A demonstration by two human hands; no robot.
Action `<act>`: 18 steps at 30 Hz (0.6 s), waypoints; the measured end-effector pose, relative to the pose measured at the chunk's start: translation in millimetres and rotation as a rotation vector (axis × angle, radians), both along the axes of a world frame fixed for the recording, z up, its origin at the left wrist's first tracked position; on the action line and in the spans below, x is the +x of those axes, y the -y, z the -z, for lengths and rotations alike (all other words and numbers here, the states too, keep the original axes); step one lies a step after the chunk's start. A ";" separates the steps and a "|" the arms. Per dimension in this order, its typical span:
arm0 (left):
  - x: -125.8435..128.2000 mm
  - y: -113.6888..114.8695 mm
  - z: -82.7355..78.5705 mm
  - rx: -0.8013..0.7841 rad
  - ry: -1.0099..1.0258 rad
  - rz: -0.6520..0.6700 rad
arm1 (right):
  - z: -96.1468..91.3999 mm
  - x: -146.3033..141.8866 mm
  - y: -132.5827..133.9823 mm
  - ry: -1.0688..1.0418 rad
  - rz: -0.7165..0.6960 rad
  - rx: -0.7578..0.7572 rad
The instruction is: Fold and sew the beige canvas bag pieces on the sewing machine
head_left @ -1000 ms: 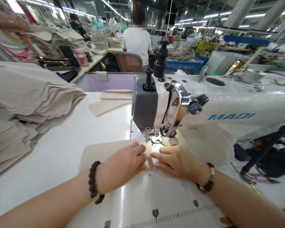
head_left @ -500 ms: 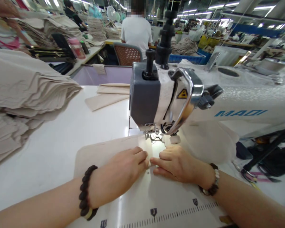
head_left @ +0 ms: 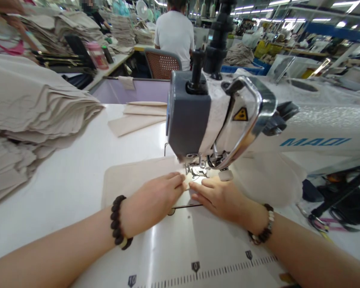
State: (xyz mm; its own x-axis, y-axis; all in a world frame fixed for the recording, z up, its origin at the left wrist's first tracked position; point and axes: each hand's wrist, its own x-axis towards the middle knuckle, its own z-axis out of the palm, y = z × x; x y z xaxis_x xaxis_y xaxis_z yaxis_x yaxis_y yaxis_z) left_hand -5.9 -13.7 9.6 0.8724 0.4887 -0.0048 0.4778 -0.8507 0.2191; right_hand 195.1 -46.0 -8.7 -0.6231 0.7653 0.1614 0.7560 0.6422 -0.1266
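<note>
A beige fabric piece lies flat across the bed of the sewing machine, its front edge close under the presser foot. My left hand is bent over the fabric to the left of the foot, fingers together and pressing its edge. My right hand holds the same edge from the right, its fingertips almost meeting the left ones. The thumbs are mostly hidden. More beige cloth spreads under the machine's arm.
Stacked beige fabric pieces stand on the left of the table. Folded cloth lies behind the machine head. A ruler scale runs along the front. Scissors lie at right. A seated person is ahead.
Both hands have moved forward with the fabric, bringing its front edge nearer the presser foot. A seam line in the machine bed now shows in front of my hands. The view has shifted slightly.
</note>
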 end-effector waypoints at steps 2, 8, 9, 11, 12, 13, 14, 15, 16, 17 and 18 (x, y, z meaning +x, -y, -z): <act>1.1 -3.5 0.0 0.006 -0.037 0.012 | 0.0 -0.7 -0.7 -0.014 0.019 0.009; 4.1 -14.8 4.4 0.020 -0.037 -0.017 | 0.7 -3.4 -1.7 -0.008 0.065 0.095; 4.1 -16.6 5.2 0.014 -0.028 -0.034 | 0.7 -3.7 -1.8 -0.010 0.069 0.093; 3.7 -19.7 6.3 0.003 0.005 -0.063 | 0.6 -3.9 -1.6 -0.011 0.071 0.076; 3.4 -20.9 6.7 -0.002 0.028 -0.076 | 0.4 -3.9 -1.4 -0.010 0.071 0.069; 3.1 -21.9 6.9 -0.006 0.053 -0.082 | 0.2 -3.7 -1.2 -0.008 0.070 0.063; 2.8 -22.7 7.1 -0.009 0.077 -0.088 | 0.0 -3.6 -1.1 -0.006 0.068 0.057; 2.5 -23.1 7.3 -0.012 0.097 -0.090 | -0.3 -3.4 -1.0 -0.004 0.064 0.050; 2.3 -23.4 7.6 -0.018 0.109 -0.087 | -0.5 -3.3 -0.9 -0.004 0.061 0.046; 2.2 -23.4 7.8 -0.024 0.115 -0.082 | -0.7 -3.1 -1.0 -0.007 0.061 0.044; 2.2 -23.3 8.0 -0.026 0.111 -0.075 | -0.9 -3.1 -1.0 -0.009 0.059 0.042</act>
